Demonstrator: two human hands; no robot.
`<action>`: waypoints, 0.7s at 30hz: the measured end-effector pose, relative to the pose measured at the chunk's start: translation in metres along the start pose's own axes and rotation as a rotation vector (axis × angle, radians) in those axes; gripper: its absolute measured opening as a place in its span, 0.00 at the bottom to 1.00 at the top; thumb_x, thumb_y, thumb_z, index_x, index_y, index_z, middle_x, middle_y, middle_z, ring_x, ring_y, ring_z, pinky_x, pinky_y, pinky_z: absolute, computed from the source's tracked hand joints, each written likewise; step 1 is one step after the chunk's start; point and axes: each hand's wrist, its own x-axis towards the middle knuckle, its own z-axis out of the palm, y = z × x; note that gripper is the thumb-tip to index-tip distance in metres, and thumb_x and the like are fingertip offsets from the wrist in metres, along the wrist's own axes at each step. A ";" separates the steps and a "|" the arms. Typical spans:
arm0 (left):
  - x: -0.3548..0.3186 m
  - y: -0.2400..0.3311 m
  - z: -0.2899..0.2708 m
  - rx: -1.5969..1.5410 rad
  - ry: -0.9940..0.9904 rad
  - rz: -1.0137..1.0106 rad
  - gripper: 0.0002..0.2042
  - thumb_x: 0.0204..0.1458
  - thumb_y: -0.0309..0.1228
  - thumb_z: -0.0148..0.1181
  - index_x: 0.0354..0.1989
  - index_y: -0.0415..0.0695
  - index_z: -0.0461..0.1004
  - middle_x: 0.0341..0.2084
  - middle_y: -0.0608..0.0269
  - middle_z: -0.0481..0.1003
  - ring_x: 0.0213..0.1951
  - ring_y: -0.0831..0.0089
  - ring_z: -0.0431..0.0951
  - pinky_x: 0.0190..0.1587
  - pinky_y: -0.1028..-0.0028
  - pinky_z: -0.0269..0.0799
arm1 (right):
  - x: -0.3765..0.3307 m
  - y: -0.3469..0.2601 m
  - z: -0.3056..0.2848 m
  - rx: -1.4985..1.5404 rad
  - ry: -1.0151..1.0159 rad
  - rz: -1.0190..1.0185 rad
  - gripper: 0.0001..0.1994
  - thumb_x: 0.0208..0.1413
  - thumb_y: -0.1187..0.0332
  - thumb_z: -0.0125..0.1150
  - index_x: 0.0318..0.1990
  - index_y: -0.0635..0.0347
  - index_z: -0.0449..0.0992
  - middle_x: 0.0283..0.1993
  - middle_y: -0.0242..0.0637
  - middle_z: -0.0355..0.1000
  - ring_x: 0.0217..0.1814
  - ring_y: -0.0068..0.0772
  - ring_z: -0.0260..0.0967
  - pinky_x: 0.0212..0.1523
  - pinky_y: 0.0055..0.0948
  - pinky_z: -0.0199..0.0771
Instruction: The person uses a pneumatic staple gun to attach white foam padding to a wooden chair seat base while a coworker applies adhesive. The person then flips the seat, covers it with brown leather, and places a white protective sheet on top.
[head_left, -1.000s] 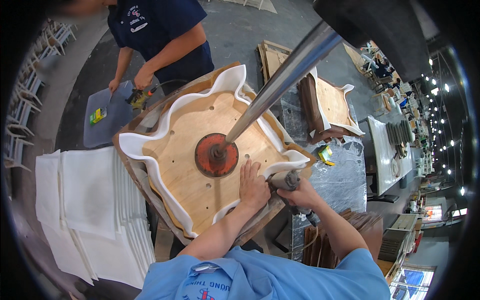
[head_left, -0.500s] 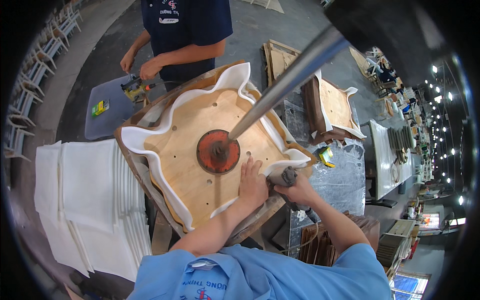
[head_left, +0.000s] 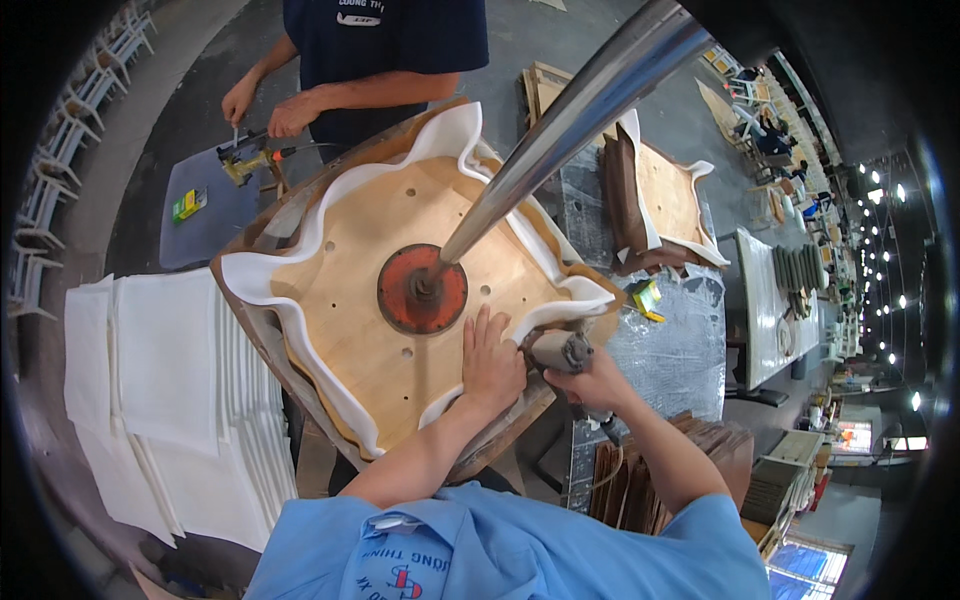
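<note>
A seat-shaped wooden board [head_left: 350, 260] with small holes lies in front of me, wavy white padding [head_left: 247, 290] folded up around its rim. On its centre sits a round red clamp disc [head_left: 398, 302], pressed at the end of a thick metal rod [head_left: 570, 125]. My left hand [head_left: 493, 362] lies flat on the board's near edge, fingers stretched out. Just right of it, my right hand [head_left: 598, 382] grips a grey air staple gun [head_left: 562, 350], its nose at the padding edge near the right corner. The nose tip is hidden. A hose trails down from the tool.
Across from me, a co-worker's hands [head_left: 292, 113] handle a yellow and black staple gun [head_left: 243, 165]. White padding sheets [head_left: 165, 360] are stacked at left. A plastic-covered table [head_left: 675, 360] on the right bears a small yellow-green box [head_left: 647, 299] and another padded board [head_left: 668, 195]. Brown sheets [head_left: 665, 455] stand nearby.
The whole view has shifted, so the board appears slightly up and left. My left hand stays on the board's near edge, and the staple gun has tilted a little, staying near the right corner.
</note>
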 end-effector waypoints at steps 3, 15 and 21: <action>-0.011 0.003 0.001 0.005 -0.005 -0.016 0.11 0.59 0.31 0.67 0.42 0.35 0.87 0.72 0.47 0.68 0.85 0.41 0.51 0.86 0.38 0.38 | 0.000 -0.008 0.005 -0.030 -0.014 0.025 0.21 0.63 0.64 0.80 0.59 0.61 0.83 0.35 0.33 0.83 0.26 0.24 0.77 0.28 0.31 0.79; -0.024 0.002 -0.023 0.072 -0.117 -0.014 0.16 0.60 0.34 0.69 0.48 0.35 0.89 0.74 0.46 0.67 0.85 0.41 0.48 0.87 0.39 0.36 | 0.005 -0.012 0.006 -0.120 -0.018 0.058 0.18 0.62 0.66 0.81 0.56 0.62 0.85 0.37 0.34 0.83 0.26 0.24 0.78 0.28 0.29 0.79; -0.023 -0.006 -0.022 0.037 -0.055 0.019 0.14 0.61 0.34 0.69 0.45 0.36 0.89 0.72 0.48 0.68 0.85 0.40 0.50 0.86 0.36 0.37 | -0.017 -0.010 0.012 -0.036 0.009 -0.024 0.18 0.63 0.67 0.80 0.57 0.63 0.84 0.35 0.32 0.82 0.25 0.22 0.75 0.26 0.28 0.76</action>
